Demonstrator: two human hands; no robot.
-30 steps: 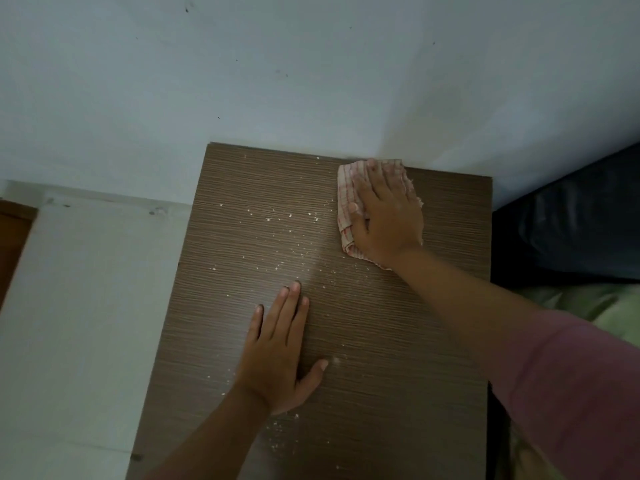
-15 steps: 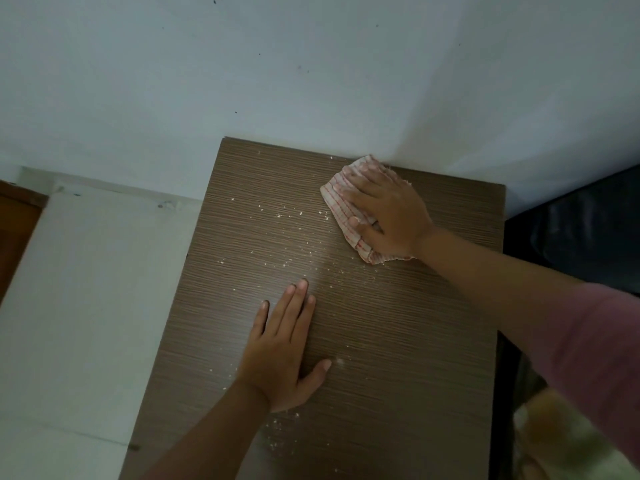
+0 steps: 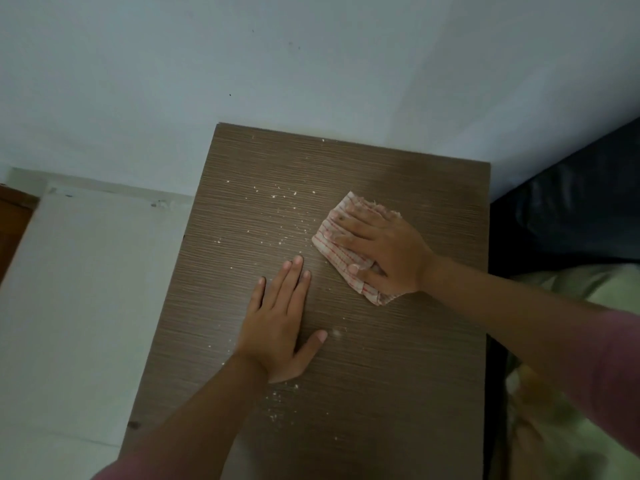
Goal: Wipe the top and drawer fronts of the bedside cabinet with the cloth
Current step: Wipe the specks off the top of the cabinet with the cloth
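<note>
Brown wood makes the top of the bedside cabinet (image 3: 398,393), pushed up to the wall. We lay our left hand (image 3: 280,327) flat on it, fingers straight and close, to lean on. Our right hand (image 3: 388,254) presses the cloth (image 3: 332,247) down, fingers a bit spread, so it rubs well. White crumbs (image 3: 277,216) wait just beside it.
</note>
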